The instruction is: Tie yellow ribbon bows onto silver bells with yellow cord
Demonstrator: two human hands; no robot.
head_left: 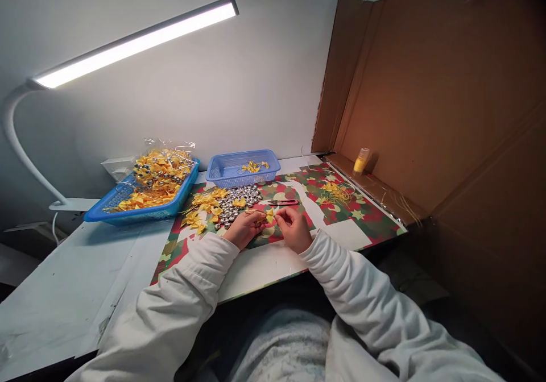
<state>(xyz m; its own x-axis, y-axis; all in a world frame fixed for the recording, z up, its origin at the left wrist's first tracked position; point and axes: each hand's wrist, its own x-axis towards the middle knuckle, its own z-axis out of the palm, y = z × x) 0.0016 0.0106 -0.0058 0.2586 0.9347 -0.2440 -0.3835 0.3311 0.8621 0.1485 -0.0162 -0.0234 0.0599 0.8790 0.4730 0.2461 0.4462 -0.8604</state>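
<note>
My left hand [244, 228] and my right hand [293, 227] meet over a red and green patterned mat [341, 214], both pinching a small yellow ribbon bow [269, 215] between their fingertips. Just beyond my left hand lies a heap of small silver bells [237, 200], with loose yellow bows [203, 206] to its left. Red-handled snips [283, 203] rest on the mat just past my hands.
A large blue tray [140, 214] piled with yellow bows and a clear bag stands at the back left. A smaller blue basket [222, 169] holds a few bows. Yellow thread [336, 191] and a yellow spool [360, 161] lie right, by a cardboard wall [426, 98]. A lamp [136, 41] hangs overhead.
</note>
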